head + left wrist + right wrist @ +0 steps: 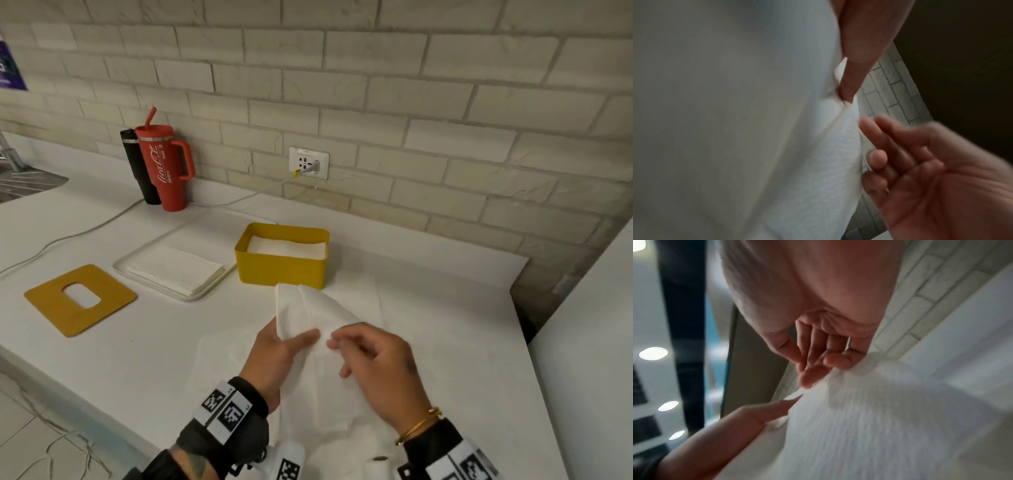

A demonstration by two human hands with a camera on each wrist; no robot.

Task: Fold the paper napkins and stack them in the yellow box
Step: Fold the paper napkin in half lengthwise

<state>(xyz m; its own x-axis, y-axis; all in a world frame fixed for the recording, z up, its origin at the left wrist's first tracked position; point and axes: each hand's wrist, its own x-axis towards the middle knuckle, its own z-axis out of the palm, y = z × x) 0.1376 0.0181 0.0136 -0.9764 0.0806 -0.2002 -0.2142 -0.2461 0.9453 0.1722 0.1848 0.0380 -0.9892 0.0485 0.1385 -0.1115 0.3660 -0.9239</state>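
Left hand (274,353): thumb and fingers pinch one raised paper napkin (308,315).
Right hand (373,363): fingers loosely curled, tips touching it.
Yellow box (284,263): one, behind, holding a napkin stack (286,246).
Tray (150,284): one.
Wrist views: napkin's embossed texture.

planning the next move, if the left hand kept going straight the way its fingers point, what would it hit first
Probably the yellow box: the left hand, holding the napkin, points up the counter toward it, though depth is hard to judge.
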